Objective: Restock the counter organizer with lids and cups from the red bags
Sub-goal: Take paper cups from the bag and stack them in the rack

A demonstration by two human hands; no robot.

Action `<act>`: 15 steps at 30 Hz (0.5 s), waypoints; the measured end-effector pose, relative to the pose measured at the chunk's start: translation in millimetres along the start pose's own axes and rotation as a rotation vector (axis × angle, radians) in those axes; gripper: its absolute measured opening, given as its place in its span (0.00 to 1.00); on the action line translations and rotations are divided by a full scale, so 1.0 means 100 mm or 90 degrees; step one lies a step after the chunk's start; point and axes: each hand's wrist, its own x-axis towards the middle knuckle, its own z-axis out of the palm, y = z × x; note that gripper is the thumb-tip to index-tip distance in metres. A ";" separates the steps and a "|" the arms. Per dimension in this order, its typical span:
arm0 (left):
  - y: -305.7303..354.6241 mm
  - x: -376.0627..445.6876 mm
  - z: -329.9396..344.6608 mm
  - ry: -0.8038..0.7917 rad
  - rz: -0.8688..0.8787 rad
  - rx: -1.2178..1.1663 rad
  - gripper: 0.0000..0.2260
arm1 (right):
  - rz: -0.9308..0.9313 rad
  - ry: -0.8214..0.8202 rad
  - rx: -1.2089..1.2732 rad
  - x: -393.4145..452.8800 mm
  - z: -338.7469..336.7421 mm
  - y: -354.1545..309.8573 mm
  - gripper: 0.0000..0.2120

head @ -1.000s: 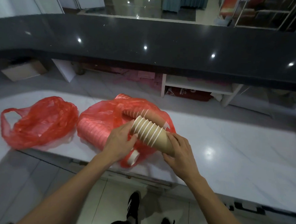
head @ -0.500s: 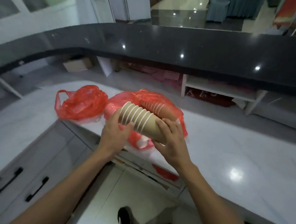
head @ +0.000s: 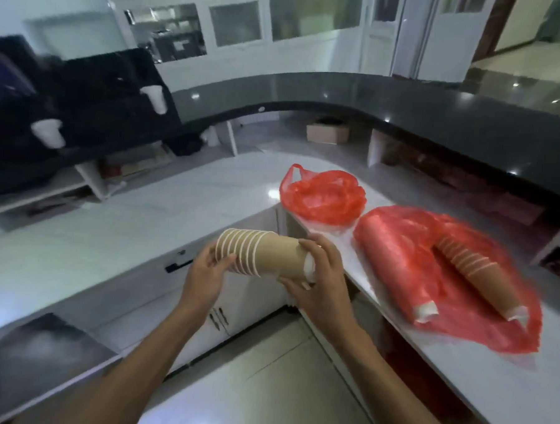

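Both hands hold one nested cup stack (head: 263,254) in the air, off the counter (head: 477,381) edge. The left hand (head: 204,274) curls around the rim end; the right hand (head: 322,280) grips the base end. Two red bags lie on the counter: a crumpled bag (head: 321,194) at the far corner, and an open bag (head: 480,323) beside it holding two more stacks.
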 end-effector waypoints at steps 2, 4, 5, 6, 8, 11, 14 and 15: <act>-0.12 0.04 -0.54 0.046 -0.029 -0.009 0.16 | -0.029 -0.061 0.009 0.06 0.44 -0.28 0.34; -0.28 0.05 -1.10 0.086 -0.060 -0.022 0.15 | -0.066 -0.134 0.022 0.10 0.84 -0.57 0.33; -0.35 0.04 -1.37 0.105 -0.070 -0.032 0.15 | -0.091 -0.171 0.025 0.10 1.05 -0.72 0.32; -0.43 0.02 -1.63 0.123 -0.076 -0.041 0.13 | -0.118 -0.205 0.025 0.09 1.24 -0.86 0.32; -0.54 -0.03 -2.12 0.153 -0.079 -0.053 0.11 | -0.161 -0.260 0.026 0.06 1.60 -1.11 0.31; -0.63 -0.14 -2.76 0.195 -0.052 -0.028 0.11 | -0.206 -0.282 0.044 0.06 2.09 -1.46 0.29; -0.67 -0.26 -3.37 0.222 0.000 0.051 0.14 | -0.253 -0.281 0.092 0.14 2.50 -1.82 0.29; -0.68 -0.30 -3.55 0.223 0.012 0.075 0.15 | -0.266 -0.279 0.104 0.18 2.63 -1.92 0.29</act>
